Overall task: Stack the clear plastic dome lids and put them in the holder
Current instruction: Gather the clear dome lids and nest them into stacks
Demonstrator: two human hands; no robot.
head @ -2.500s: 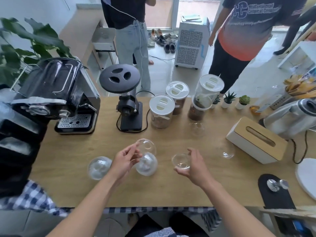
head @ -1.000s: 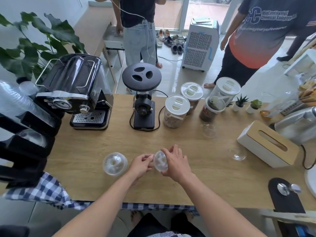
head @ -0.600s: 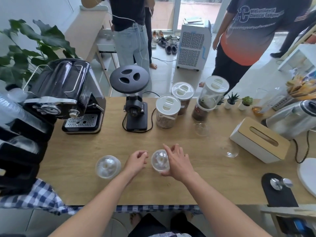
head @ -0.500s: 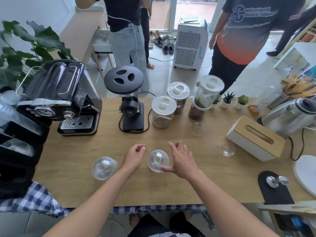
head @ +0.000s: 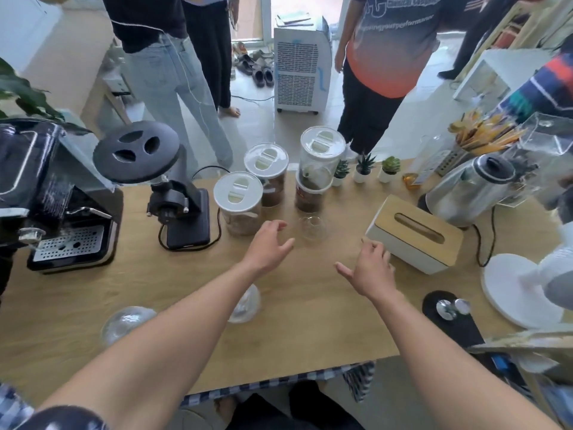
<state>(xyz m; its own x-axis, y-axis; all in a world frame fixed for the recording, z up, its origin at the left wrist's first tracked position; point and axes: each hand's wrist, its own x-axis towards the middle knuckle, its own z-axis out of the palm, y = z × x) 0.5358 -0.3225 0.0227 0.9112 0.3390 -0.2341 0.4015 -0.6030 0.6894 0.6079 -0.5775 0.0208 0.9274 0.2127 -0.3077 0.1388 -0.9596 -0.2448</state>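
Head view: left hand (head: pixel 266 248), fingers (head: pixel 284 244) spread, holding nothing, just short of a clear dome lid (head: pixel 313 228) before the jars (head: pixel 238 203). Right hand (head: pixel 370 270), fingers apart, empty, beside the tissue box (head: pixel 414 232). Nested dome lids (head: pixel 247 304) lie partly under the left forearm; lone dome lid (head: pixel 127 321) at tabletop (head: pixel 310 330) front left.

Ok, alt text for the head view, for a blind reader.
An open left hand reaches across a table toward a clear dome lid by the jars; the open right hand hovers near a tissue box. A second lid and a third lid lie beside the left forearm.
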